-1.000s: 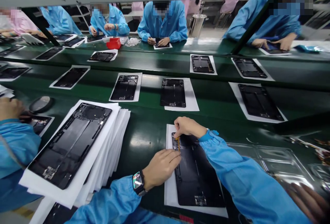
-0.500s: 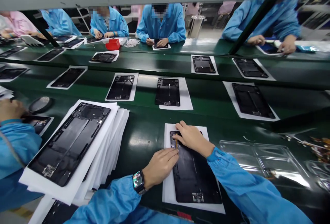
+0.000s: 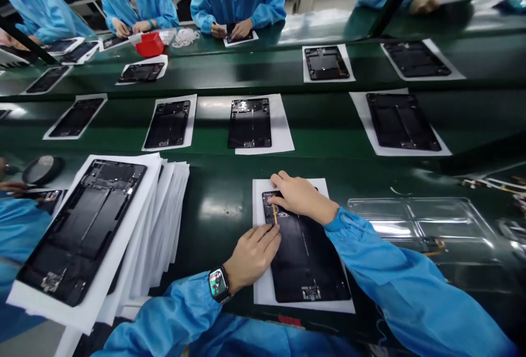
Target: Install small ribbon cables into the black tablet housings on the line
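A black tablet back panel (image 3: 306, 258) lies on a white sheet (image 3: 263, 291) in front of me on the green bench. My right hand (image 3: 302, 197) presses flat on the panel's top left corner. My left hand (image 3: 250, 255), with a smartwatch (image 3: 217, 284) on its wrist, rests on the panel's left edge, its fingertips touching the lower end of a thin orange strip (image 3: 274, 213) that runs along that edge. Neither hand lifts anything.
A stack of white sheets topped by another black panel (image 3: 80, 228) sits to my left. A transparent plastic tray (image 3: 419, 225) lies to my right. More panels on sheets (image 3: 250, 123) line the green conveyor beyond. Workers in blue coats sit opposite; another person's sleeve (image 3: 18, 231) is at left.
The view tilted down, so everything shifted up in the picture. My right hand moved from pinching the strip's top to pressing flat on the panel corner; my left hand stayed by the strip.
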### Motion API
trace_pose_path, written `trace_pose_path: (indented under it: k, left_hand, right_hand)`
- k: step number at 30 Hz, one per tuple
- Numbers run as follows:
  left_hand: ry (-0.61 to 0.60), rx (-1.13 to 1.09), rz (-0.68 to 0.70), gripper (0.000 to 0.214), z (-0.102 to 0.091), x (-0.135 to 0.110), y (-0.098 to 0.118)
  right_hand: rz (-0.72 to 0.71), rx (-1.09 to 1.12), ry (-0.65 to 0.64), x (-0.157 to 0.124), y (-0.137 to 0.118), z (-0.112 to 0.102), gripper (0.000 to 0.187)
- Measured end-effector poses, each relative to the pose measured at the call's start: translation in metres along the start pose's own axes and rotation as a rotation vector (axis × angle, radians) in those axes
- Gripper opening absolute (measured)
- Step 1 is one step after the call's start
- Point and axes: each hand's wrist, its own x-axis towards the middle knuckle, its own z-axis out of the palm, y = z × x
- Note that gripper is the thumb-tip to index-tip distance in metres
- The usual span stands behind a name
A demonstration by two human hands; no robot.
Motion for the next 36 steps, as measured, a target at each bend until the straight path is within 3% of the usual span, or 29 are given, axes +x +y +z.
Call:
trace_pose_path:
  k: [21, 25, 28, 30, 35, 36]
  left_hand:
    - [-0.039, 0.019, 0.005, 0.020, 0.003, -0.001, 0.001]
    - [-0.079, -0.097, -0.022, 0.025, -0.005, 0.003, -0.006]
    - [-0.143, -0.163, -0.043, 0.030, -0.010, 0.005, -0.013]
    - [-0.209, -0.157, -0.040, 0.028, -0.013, 0.007, -0.017]
    - [-0.348, -0.154, -0.015, 0.032, -0.023, 0.011, -0.018]
    - [-0.361, -0.162, -0.009, 0.033, -0.026, 0.012, -0.019]
  right_hand:
    - [0.044, 0.024, 0.024, 0.000, -0.004, -0.003, 0.034]
    - [0.058, 0.264, 0.008, -0.014, -0.006, -0.017, 0.014]
    - [-0.005, 0.516, -0.069, -0.033, -0.003, -0.026, 0.035]
    - [-0.018, 0.593, -0.099, -0.048, 0.000, -0.027, 0.033]
    - [0.113, 0.771, -0.175, -0.085, 0.002, -0.023, 0.003]
    - [0.154, 0.775, -0.167, -0.091, 0.001, -0.022, 0.008]
